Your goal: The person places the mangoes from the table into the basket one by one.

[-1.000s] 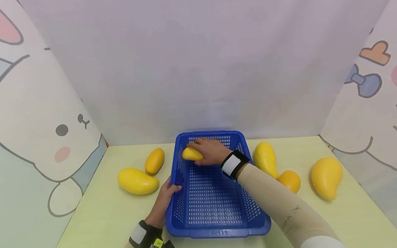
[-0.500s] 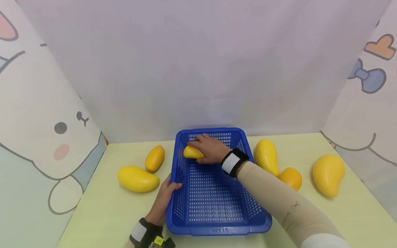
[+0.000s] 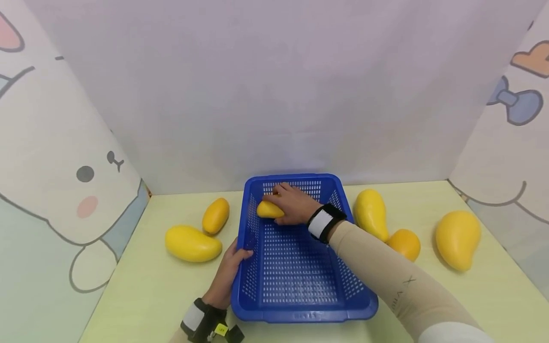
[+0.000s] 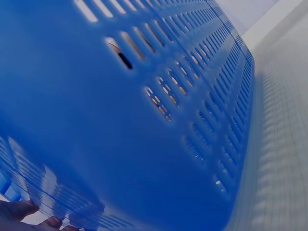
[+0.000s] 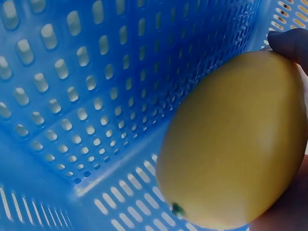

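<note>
A blue perforated plastic basket (image 3: 304, 315) stands on the table. My left hand (image 3: 227, 276) grips its left rim, the thumb hooked over the edge. In the left wrist view the basket's wall (image 4: 96, 110) fills most of the picture, with fingertips (image 4: 19, 209) at the lower left corner. Inside the far left part of the basket, my right hand (image 3: 297, 206) holds a yellow mango (image 3: 269, 209) from above. The right wrist view shows that mango (image 5: 236, 144) close up, a green stem spot at its lower end, above the slotted bottom.
Left of the basket lie a long yellow mango (image 3: 194, 243) and a smaller orange-yellow one (image 3: 216, 216). To the right are a yellow mango (image 3: 371, 214), a round orange fruit (image 3: 405, 244) partly behind the sleeve, and a large mango (image 3: 458, 240). A pale curtain (image 3: 291, 95) hangs behind.
The head view has tilted down slightly, so the scene sits a little higher. Both hands keep their holds; the right hand and mango have barely shifted within the basket.
</note>
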A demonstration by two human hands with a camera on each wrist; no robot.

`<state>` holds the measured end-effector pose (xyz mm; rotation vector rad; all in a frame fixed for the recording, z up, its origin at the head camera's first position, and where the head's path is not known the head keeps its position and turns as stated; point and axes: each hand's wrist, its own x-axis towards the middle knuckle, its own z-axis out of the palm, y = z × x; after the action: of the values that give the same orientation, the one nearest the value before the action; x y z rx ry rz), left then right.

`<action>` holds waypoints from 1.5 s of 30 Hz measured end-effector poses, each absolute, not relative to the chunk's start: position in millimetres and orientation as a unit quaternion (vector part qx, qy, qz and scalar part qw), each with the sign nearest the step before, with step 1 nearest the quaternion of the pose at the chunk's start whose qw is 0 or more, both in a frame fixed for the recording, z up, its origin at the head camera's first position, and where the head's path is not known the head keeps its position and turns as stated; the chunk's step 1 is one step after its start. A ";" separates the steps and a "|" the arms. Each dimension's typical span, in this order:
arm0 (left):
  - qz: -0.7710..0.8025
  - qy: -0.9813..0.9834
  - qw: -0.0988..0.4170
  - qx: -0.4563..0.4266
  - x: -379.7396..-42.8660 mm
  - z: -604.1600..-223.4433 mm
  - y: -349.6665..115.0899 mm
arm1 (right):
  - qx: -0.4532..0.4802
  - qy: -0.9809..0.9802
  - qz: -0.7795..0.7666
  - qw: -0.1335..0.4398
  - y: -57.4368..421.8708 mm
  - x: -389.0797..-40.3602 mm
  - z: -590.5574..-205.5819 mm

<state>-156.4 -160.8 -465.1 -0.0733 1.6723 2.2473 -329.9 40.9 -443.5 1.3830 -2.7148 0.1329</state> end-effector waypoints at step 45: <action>0.789 0.588 0.173 -0.029 -157.8 -465.9 -162.4 | 0.455 -0.888 -0.002 0.065 39.2 -330.7 -454.3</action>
<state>-157.8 -162.4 -465.9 -0.0811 1.6692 2.2390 -330.7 39.2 -454.3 1.3739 -2.6803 -0.0072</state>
